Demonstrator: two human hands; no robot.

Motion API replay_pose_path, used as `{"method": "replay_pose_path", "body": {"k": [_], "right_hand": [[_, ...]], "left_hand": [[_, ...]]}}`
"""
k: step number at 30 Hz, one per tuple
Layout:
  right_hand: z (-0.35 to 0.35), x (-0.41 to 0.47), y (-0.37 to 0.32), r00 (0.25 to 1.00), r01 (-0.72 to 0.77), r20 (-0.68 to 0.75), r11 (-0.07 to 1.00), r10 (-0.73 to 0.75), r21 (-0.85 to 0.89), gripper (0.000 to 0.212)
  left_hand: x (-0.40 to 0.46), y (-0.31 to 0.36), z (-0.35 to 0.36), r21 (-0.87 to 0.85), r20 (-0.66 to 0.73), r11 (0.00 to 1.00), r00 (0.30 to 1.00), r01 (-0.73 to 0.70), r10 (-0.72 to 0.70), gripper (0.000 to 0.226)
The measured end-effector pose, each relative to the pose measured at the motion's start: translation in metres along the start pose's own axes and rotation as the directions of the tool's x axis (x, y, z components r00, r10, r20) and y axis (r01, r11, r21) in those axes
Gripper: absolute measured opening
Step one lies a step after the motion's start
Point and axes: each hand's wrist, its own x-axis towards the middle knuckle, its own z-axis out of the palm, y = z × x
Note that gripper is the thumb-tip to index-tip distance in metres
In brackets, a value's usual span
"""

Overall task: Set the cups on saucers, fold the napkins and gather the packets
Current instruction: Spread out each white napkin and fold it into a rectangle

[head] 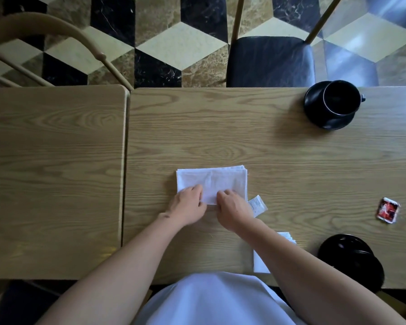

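Note:
A white napkin [217, 180] lies folded into a rectangle in the middle of the wooden table [279, 156]. My left hand [188, 206] and my right hand [232, 207] pinch its near edge, side by side. A white packet [258, 205] lies just right of my right hand. A red packet [387, 210] sits further right. A black cup [341, 97] stands on a black saucer [319, 113] at the far right. A second black cup and saucer [352, 256] sit at the near right edge. Another folded white napkin [259, 263] shows partly under my right forearm.
A second wooden table [54, 172] abuts on the left with a narrow gap between. A dark-cushioned chair [270, 61] stands across the table, and a curved chair back [56, 29] is at far left. Patterned tile floor lies beyond.

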Motion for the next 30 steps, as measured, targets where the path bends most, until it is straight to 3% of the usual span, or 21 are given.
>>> {"method": "replay_pose_path", "body": {"k": [6, 9, 10, 12, 13, 15, 17, 20, 24, 27, 30], "right_hand": [[-0.009, -0.005, 0.022, 0.999, -0.029, 0.017, 0.994, 0.031, -0.108, 0.010], [-0.020, 0.007, 0.010, 0.987, -0.104, 0.109, 0.989, 0.116, -0.108, 0.004], [-0.028, 0.014, 0.008, 0.989, -0.122, 0.069, 0.989, 0.128, -0.082, 0.004], [-0.046, 0.028, 0.007, 0.985, -0.081, -0.154, 0.997, 0.083, 0.016, 0.015], [-0.054, 0.036, 0.009, 0.972, -0.039, -0.233, 0.999, 0.038, 0.000, 0.021], [-0.067, 0.049, 0.012, 0.981, -0.019, -0.191, 0.989, -0.009, -0.147, 0.035], [-0.074, 0.059, 0.013, 0.998, -0.043, -0.065, 0.970, 0.028, -0.239, 0.048], [-0.078, 0.070, 0.009, 0.998, -0.043, 0.026, 0.944, 0.055, -0.326, 0.049], [-0.087, 0.067, -0.006, 0.988, -0.039, 0.116, 0.899, 0.099, -0.436, 0.032], [-0.095, 0.057, -0.020, 0.982, 0.005, 0.178, 0.945, 0.057, -0.328, 0.025], [-0.109, 0.038, -0.033, 0.986, 0.058, 0.168, 0.972, -0.019, -0.226, 0.015]], "left_hand": [[-0.004, -0.013, -0.006, 0.067, 0.001, 0.977, 0.979, 0.203, -0.203, 0.017], [-0.008, -0.002, -0.007, -0.066, 0.020, 0.943, 0.945, 0.327, -0.327, 0.024], [-0.010, 0.004, -0.006, -0.152, 0.008, 0.924, 0.935, 0.351, -0.354, 0.024], [-0.015, 0.017, -0.004, -0.361, -0.025, 0.856, 0.914, 0.369, -0.405, 0.018], [-0.019, 0.025, -0.001, -0.488, -0.009, 0.789, 0.901, 0.374, -0.433, 0.013], [-0.025, 0.039, 0.008, -0.715, 0.149, 0.562, 0.876, 0.416, -0.458, 0.006], [-0.030, 0.050, 0.020, -0.788, 0.340, 0.356, 0.837, 0.503, -0.429, 0.009], [-0.036, 0.059, 0.031, -0.791, 0.529, 0.116, 0.767, 0.601, -0.363, 0.019], [-0.041, 0.057, 0.033, -0.773, 0.627, -0.123, 0.723, 0.622, -0.289, 0.015], [-0.043, 0.054, 0.028, -0.748, 0.657, -0.320, 0.714, 0.581, -0.240, 0.019], [-0.043, 0.052, 0.019, -0.751, 0.622, -0.444, 0.748, 0.488, -0.230, 0.021]]}}
